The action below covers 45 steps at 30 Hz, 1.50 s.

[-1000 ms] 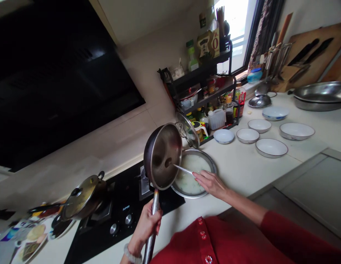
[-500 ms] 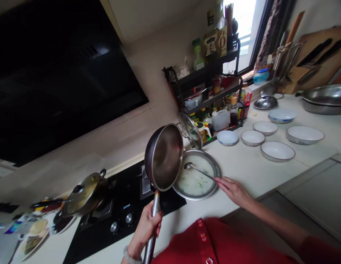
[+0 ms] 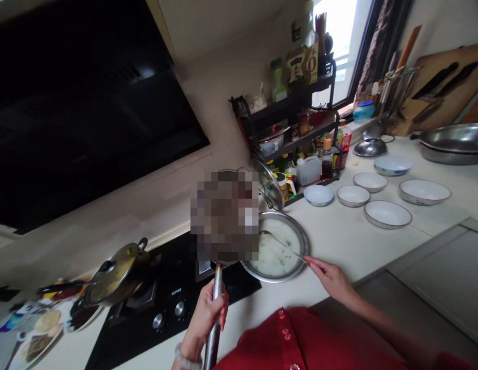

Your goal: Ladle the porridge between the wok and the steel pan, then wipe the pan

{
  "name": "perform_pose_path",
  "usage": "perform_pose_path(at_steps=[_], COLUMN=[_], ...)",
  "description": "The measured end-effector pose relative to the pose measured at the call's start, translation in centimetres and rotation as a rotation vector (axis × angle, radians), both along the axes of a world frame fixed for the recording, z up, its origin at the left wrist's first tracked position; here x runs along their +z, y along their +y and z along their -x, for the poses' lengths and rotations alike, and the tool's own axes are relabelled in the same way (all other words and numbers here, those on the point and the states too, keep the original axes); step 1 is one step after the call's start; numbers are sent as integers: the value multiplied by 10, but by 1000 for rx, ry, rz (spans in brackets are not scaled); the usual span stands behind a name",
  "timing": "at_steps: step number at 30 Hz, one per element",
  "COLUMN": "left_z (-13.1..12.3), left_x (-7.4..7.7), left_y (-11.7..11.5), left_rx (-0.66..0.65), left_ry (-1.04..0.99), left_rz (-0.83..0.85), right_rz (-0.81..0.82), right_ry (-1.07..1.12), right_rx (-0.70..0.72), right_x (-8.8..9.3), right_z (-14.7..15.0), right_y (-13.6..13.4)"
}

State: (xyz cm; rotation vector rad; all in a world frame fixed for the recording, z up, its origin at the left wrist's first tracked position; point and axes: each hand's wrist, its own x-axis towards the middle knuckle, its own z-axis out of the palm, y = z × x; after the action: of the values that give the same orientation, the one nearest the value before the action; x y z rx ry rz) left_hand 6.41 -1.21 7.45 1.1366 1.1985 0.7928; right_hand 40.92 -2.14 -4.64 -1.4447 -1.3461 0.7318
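Note:
My left hand [image 3: 210, 307] is wrapped round the metal handle of a pan [image 3: 227, 216], whose bowl is blurred out by large pixels and hangs above the hob. Beside it, a wide metal basin [image 3: 305, 236] holds milky white liquid with green bits. Between the fingers of my right hand [image 3: 329, 277] is the handle of a metal spoon [image 3: 287, 247]. The spoon's head lies at the liquid's surface, near the basin's left side.
A lidded pot [image 3: 111, 275] stands on the hob's [image 3: 173, 308] left part, with plates of food [image 3: 42, 341] beyond it. Several bowls [image 3: 388, 213] are on the counter at the right. Behind the basin stand a leaning glass lid [image 3: 270, 185] and a condiment rack [image 3: 296, 139].
The pan in my left hand has moved slightly left and its opening faces more upward. The spoon's head sits a little lower in the liquid, and my right hand has shifted slightly right and down.

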Motion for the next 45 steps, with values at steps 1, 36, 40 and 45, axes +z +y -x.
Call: perform_pose_path(at_steps=[1, 36, 40, 45], left_z=[0, 2, 0, 3], left_x=[0, -6, -4, 2], left_y=[0, -3, -4, -3], left_rx=[3, -5, -9, 9], left_ry=[-13, -30, -23, -6], left_rz=[7, -51, -39, -43], right_rz=[0, -358, -470, -498], right_ry=[5, -303, -472, -515], right_rx=[-27, 167, 153, 110], right_x=[2, 38, 15, 2], right_z=[0, 27, 18, -16], right_y=[4, 28, 22, -8])
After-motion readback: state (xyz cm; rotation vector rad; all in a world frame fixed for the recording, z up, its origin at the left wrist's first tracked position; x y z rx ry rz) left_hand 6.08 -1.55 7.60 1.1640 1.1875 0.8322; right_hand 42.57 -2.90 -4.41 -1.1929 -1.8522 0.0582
